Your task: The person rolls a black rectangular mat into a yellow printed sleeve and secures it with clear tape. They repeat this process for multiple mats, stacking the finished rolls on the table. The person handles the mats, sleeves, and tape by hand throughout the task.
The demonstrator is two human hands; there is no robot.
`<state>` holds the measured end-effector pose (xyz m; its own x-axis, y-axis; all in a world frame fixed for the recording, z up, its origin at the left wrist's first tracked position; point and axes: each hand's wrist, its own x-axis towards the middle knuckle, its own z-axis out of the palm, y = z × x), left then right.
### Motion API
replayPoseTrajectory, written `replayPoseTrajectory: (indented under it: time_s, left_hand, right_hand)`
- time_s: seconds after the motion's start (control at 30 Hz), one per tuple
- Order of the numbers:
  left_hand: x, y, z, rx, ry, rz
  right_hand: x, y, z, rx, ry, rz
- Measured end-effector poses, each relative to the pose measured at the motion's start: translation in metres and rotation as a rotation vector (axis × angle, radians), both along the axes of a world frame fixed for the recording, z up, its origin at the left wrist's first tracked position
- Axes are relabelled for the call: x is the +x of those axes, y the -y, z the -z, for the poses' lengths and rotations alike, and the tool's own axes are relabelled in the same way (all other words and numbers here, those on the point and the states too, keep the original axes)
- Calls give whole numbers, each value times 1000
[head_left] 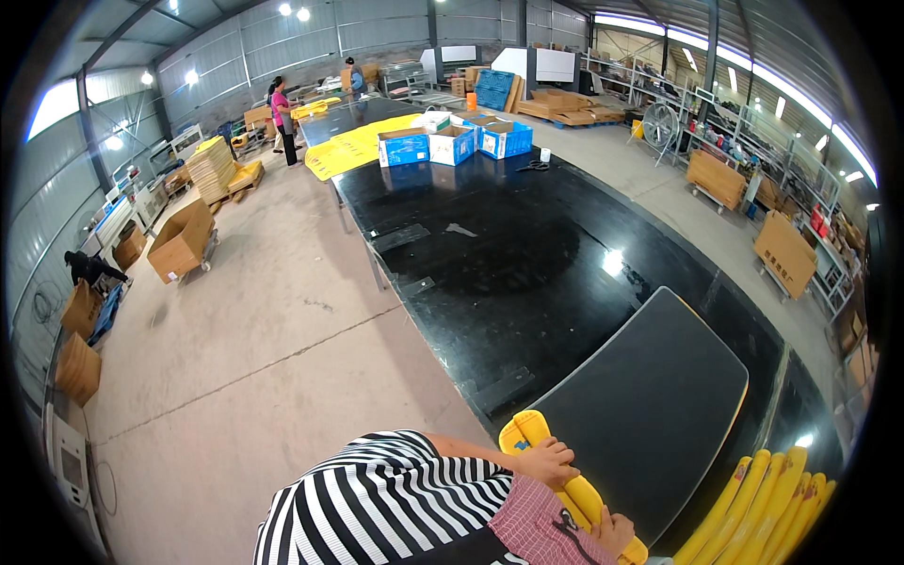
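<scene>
A long yellow padded roll (582,497) lies slantwise at the table's near edge, a small blue mark near its far end. My left hand (548,462) is closed around its upper middle, fingers bent over the top. Lower down, my right hand (614,533) grips the same roll near its closer end, partly cut off by my body. Beside the roll, a dark flat panel (650,395) with rounded corners and a thin yellow edge rests on the table. Several similar yellow rolls (753,504) lie side by side at the lower right.
The long black table (490,273) stretches away from me. Blue-and-white boxes (452,146), black scissors (533,166), a white cup-like item (545,154) and yellow sheets (353,149) sit farther along it. A cardboard box on wheels (183,240) stands left. Other people (283,118) are far off.
</scene>
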<state>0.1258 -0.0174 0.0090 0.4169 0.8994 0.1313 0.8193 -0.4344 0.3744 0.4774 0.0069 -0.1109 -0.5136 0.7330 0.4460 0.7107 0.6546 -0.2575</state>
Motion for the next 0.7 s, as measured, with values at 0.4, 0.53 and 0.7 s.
replayPoseTrajectory:
  time_s: [0.4,0.53,0.7]
  left_hand:
    - [-12,9,3,-29,116,120]
    - [-13,5,23,-10,93,140]
    - [-13,3,32,-27,98,155]
  right_hand:
    - [-26,16,-40,-27,83,-56]
    - [-30,19,-41,-62,45,-44]
    - [-42,23,-60,-103,-24,-63]
